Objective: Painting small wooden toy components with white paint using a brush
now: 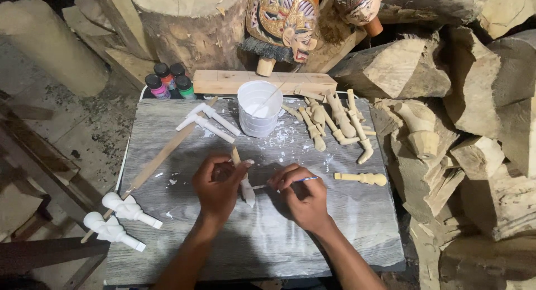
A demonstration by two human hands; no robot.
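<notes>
Two hands painting at frame centre.
Left hand (219, 185) grips one white-coated wooden piece (244, 185); right hand (301, 194) pinches one brush (285, 182) (two white-coated torsos (120, 218) lower left).

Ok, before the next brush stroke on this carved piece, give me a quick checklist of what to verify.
1. Left hand grips the carved arm piece: ok.
2. Right hand holds the brush, tip at the piece: ok.
3. White paint cup upright on the board: ok.
4. Paint left in the cup: cannot tell.
5. Unpainted wooden parts lie apart from the white painted pieces: ok.
6. Board free of paint spatter: not ok.
</notes>
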